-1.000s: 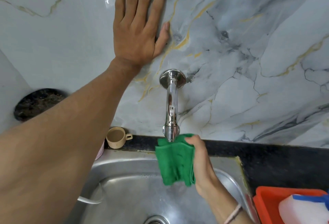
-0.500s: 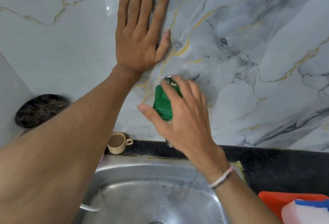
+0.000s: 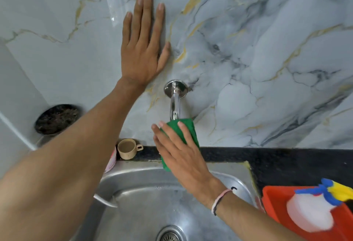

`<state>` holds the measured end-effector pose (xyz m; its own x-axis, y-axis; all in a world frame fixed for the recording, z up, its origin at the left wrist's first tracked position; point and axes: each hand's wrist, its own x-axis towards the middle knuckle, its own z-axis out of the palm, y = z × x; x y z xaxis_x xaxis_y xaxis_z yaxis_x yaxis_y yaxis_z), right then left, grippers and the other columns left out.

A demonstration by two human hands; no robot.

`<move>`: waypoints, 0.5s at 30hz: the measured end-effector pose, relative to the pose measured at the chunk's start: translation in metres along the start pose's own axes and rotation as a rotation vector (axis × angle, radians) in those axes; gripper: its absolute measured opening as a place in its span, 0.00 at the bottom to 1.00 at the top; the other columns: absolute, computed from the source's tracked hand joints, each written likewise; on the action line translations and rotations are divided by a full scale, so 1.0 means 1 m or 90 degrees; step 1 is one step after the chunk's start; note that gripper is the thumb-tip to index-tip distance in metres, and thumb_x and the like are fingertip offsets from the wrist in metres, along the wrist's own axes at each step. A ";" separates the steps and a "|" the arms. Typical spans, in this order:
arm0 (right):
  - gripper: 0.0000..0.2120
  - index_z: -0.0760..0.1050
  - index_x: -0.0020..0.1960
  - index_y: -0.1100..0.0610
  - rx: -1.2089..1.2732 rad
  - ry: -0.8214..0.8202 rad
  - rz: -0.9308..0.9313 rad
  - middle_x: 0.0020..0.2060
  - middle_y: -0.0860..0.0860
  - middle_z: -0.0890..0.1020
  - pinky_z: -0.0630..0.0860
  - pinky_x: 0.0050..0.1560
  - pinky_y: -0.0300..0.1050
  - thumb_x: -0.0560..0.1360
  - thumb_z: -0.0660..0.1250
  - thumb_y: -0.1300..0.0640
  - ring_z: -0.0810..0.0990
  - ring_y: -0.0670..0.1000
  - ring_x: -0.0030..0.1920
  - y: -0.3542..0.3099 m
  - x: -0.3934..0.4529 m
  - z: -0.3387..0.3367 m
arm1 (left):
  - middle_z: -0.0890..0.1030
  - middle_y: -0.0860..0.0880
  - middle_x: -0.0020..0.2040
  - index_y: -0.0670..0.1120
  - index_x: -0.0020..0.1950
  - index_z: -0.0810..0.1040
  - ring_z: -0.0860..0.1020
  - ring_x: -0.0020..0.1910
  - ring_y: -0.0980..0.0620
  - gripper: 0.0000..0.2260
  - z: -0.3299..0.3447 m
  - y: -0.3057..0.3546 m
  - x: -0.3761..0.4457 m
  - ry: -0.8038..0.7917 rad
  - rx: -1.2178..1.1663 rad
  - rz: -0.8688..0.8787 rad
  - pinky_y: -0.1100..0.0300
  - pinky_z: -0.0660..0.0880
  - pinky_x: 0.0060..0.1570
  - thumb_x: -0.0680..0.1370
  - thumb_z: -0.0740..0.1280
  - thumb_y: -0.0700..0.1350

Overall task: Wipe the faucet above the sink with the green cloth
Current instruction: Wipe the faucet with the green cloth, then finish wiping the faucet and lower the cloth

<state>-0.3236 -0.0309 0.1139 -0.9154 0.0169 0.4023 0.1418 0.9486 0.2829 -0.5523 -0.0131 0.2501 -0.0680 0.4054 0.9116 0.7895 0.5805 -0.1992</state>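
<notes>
A chrome faucet (image 3: 174, 103) juts from the marble wall above the steel sink (image 3: 152, 202). Its round base plate and upper spout show; the lower end is wrapped in the green cloth (image 3: 189, 129). My right hand (image 3: 183, 156) is shut on the cloth around the spout's tip, fingers pointing up and left. My left hand (image 3: 143, 49) lies flat against the wall, fingers spread, up and left of the faucet base, holding nothing.
A beige cup (image 3: 128, 148) stands on the black counter edge left of the faucet. A dark round bowl (image 3: 57, 119) sits at far left. An orange tray (image 3: 286, 202) with a spray bottle (image 3: 313, 214) is at lower right. The sink drain (image 3: 170, 234) is below.
My right hand slid the green cloth down the spout from near the base to the tip, uncovering the base plate and upper spout. The left hand stayed on the wall.
</notes>
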 end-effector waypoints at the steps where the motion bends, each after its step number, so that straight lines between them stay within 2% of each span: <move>1: 0.26 0.72 0.73 0.62 0.018 -0.004 -0.013 0.80 0.57 0.68 0.40 0.82 0.63 0.77 0.54 0.67 0.60 0.60 0.82 -0.003 -0.010 -0.001 | 0.60 0.36 0.83 0.43 0.85 0.57 0.58 0.84 0.40 0.29 -0.014 0.003 -0.005 -0.043 -0.020 -0.005 0.42 0.59 0.84 0.88 0.54 0.57; 2: 0.25 0.72 0.74 0.60 0.078 -0.011 -0.014 0.80 0.56 0.68 0.44 0.82 0.63 0.77 0.59 0.67 0.61 0.59 0.82 -0.005 -0.021 -0.003 | 0.59 0.37 0.84 0.42 0.85 0.58 0.58 0.84 0.40 0.29 -0.028 0.008 -0.013 -0.081 -0.046 -0.013 0.43 0.59 0.84 0.88 0.53 0.57; 3: 0.26 0.72 0.76 0.57 0.199 -0.025 0.011 0.80 0.53 0.68 0.48 0.82 0.60 0.78 0.65 0.66 0.60 0.56 0.82 -0.007 -0.032 -0.007 | 0.60 0.37 0.84 0.42 0.84 0.60 0.59 0.84 0.40 0.28 -0.044 0.015 -0.025 -0.112 -0.078 -0.025 0.43 0.59 0.84 0.88 0.54 0.57; 4: 0.27 0.70 0.77 0.54 0.377 -0.036 0.066 0.80 0.48 0.69 0.52 0.83 0.54 0.79 0.69 0.63 0.61 0.50 0.82 -0.006 -0.045 -0.015 | 0.63 0.37 0.83 0.41 0.82 0.64 0.61 0.83 0.39 0.27 -0.061 0.024 -0.039 -0.134 -0.116 -0.043 0.43 0.62 0.82 0.88 0.55 0.56; 6: 0.25 0.70 0.77 0.48 0.705 -0.040 0.216 0.74 0.35 0.72 0.61 0.77 0.32 0.82 0.69 0.57 0.67 0.35 0.76 0.001 -0.073 -0.036 | 0.73 0.36 0.75 0.39 0.76 0.72 0.71 0.75 0.38 0.24 -0.096 0.048 -0.073 -0.164 -0.233 -0.110 0.43 0.70 0.75 0.87 0.57 0.55; 7: 0.22 0.72 0.75 0.47 0.801 -0.030 0.279 0.70 0.32 0.75 0.64 0.71 0.25 0.82 0.68 0.55 0.71 0.31 0.72 0.007 -0.088 -0.046 | 0.77 0.37 0.68 0.39 0.72 0.75 0.75 0.68 0.39 0.23 -0.115 0.064 -0.088 -0.192 -0.319 -0.163 0.43 0.73 0.70 0.87 0.56 0.55; 8: 0.18 0.77 0.72 0.47 0.851 -0.008 0.332 0.67 0.32 0.79 0.67 0.68 0.24 0.82 0.67 0.54 0.75 0.32 0.68 0.016 -0.103 -0.056 | 0.79 0.39 0.62 0.40 0.67 0.77 0.76 0.62 0.41 0.23 -0.133 0.082 -0.102 -0.238 -0.414 -0.222 0.43 0.74 0.65 0.86 0.56 0.56; 10: 0.14 0.84 0.63 0.48 0.954 0.043 0.423 0.59 0.39 0.87 0.74 0.65 0.32 0.80 0.68 0.50 0.83 0.40 0.63 0.034 -0.134 -0.077 | 0.81 0.42 0.53 0.42 0.60 0.79 0.78 0.53 0.45 0.22 -0.166 0.119 -0.125 -0.355 -0.588 -0.342 0.41 0.76 0.59 0.85 0.55 0.58; 11: 0.14 0.86 0.60 0.48 1.019 0.066 0.467 0.56 0.44 0.89 0.78 0.66 0.39 0.77 0.70 0.47 0.85 0.44 0.60 0.044 -0.148 -0.086 | 0.83 0.43 0.52 0.43 0.58 0.80 0.81 0.53 0.46 0.23 -0.180 0.138 -0.135 -0.426 -0.676 -0.413 0.42 0.78 0.59 0.84 0.56 0.60; 13: 0.20 0.87 0.56 0.53 1.148 0.069 0.575 0.53 0.52 0.90 0.80 0.66 0.52 0.71 0.73 0.42 0.87 0.52 0.56 0.064 -0.176 -0.095 | 0.86 0.47 0.57 0.46 0.61 0.81 0.84 0.57 0.49 0.25 -0.205 0.177 -0.154 -0.591 -0.866 -0.560 0.49 0.82 0.61 0.80 0.59 0.64; 15: 0.24 0.85 0.59 0.59 1.179 0.053 0.704 0.55 0.59 0.89 0.81 0.65 0.57 0.72 0.73 0.42 0.87 0.57 0.58 0.085 -0.202 -0.100 | 0.87 0.49 0.59 0.49 0.63 0.82 0.85 0.59 0.51 0.21 -0.225 0.218 -0.171 -0.727 -1.038 -0.641 0.59 0.84 0.57 0.79 0.65 0.62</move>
<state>-0.0889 0.0148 0.1439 -0.7173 0.6688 -0.1954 -0.0153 -0.2955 -0.9552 -0.2311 -0.1146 0.1318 -0.3933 0.9054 -0.1596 -0.0910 0.1344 0.9867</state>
